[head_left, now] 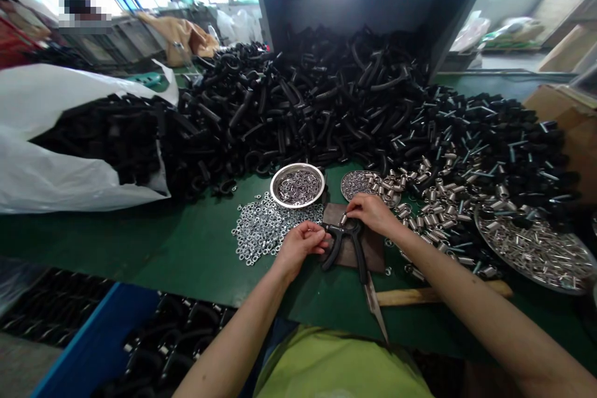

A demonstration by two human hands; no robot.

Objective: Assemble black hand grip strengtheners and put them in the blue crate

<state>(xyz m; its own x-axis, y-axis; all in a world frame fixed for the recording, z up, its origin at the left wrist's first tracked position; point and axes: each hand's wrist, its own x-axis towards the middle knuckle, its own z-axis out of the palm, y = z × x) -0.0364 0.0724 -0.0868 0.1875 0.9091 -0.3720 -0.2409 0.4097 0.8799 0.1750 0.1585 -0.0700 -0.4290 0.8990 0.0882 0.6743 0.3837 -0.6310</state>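
Left hand (pixel 303 245), fingers loosely curled, pinches 1 black clamp (pixel 347 232) by its left side, over a metal plate (pixel 374 250) near the bench's (pixel 200 255) front edge; the right hand (pixel 372 214), thumb and fingertips nearly together, holds 1 spring (pixel 343 219) at the clamp's top. Beyond sit 1 bowl (pixel 275 191) of metal parts (pixel 301 188) and 1 small dish (pixel 342 186) of tiny pieces (pixel 355 183); 1 large dish (pixel 569 290) of pins (pixel 541 258) stands toward the right end. Along the back edge, 1 tipped bin (pixel 377 6) spills black handles (pixel 298 112), more than I can count.
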